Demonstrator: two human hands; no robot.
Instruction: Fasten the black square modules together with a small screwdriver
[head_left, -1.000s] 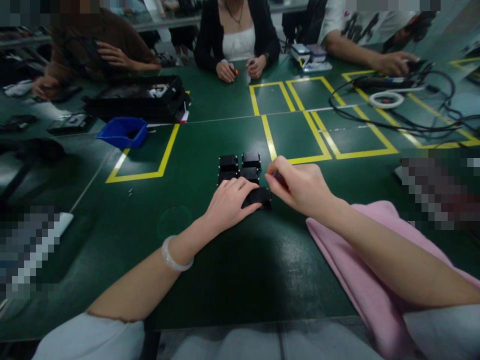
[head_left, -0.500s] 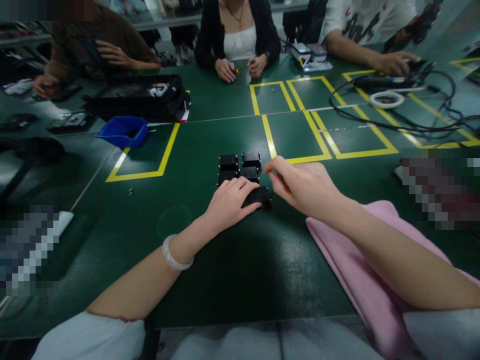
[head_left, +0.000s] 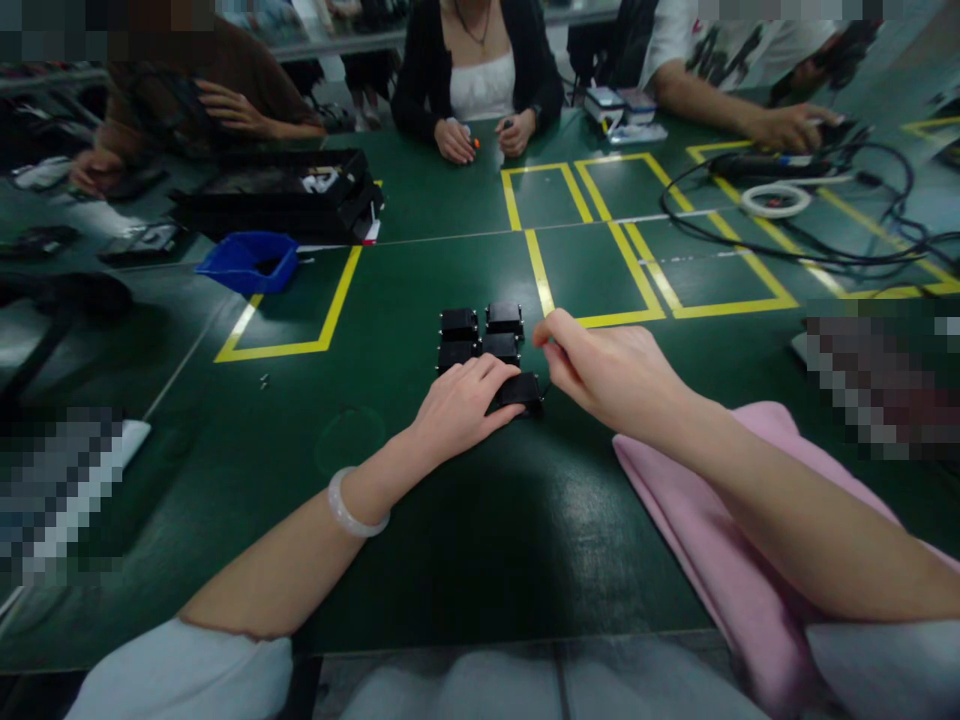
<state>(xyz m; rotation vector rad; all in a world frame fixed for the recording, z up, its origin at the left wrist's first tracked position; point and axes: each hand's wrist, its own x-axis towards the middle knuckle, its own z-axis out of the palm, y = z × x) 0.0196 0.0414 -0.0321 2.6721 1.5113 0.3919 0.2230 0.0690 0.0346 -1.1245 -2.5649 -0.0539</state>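
Observation:
My left hand (head_left: 469,405) lies over a small black box-shaped part (head_left: 520,388), its thumb along the near side and its fingers across the far side. Small silvery bits show at the part's right end. Close to that end is my right hand (head_left: 592,365), its thumb and forefinger curled together in a pinch. Whatever sits between those fingertips is too small or hidden to make out. Just beyond my left hand stand several similar black parts (head_left: 504,319) in two columns, with silvery bits at their corners. The fingers partly cover the nearer ones.
A pink cloth (head_left: 697,530) lies under my right forearm. A blue bin (head_left: 251,262) and black trays (head_left: 277,205) stand at the back left. Tiny bits (head_left: 264,381) lie left on the green table (head_left: 480,580). Black cables (head_left: 900,180) loop at the right. Several people sit opposite.

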